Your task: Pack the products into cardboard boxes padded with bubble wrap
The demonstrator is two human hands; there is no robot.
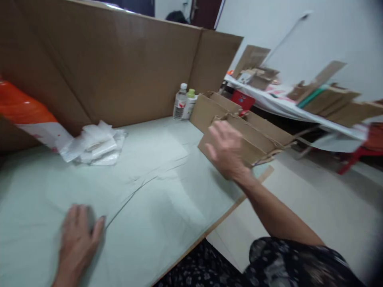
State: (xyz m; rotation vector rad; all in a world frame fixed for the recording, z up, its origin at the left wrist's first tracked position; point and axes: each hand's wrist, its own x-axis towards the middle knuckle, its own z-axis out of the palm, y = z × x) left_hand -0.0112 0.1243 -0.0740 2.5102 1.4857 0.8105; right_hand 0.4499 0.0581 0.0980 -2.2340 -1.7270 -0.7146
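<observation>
My left hand (pixel 78 239) lies palm down on the pale green covered table (pixel 143 231), thumb apart from the fingers, with nothing in it. Over at the table's right side, my right hand (pixel 226 149) is spread in front of an open cardboard box (pixel 248 133). It looks to be touching or just short of the box's near side; blur keeps me from telling which. A second cardboard box (pixel 206 111) stands right behind that one. What the boxes contain is hidden from this angle.
A tall cardboard panel (pixel 131 59) walls the table's back. Before it stand a clear bottle (pixel 180 103) and a white bottle with a green cap (pixel 190 104). White plastic packets (pixel 100 145) lie beside an orange and white bag (pixel 32 111). Another table (pixel 269 99) holds cardboard pieces.
</observation>
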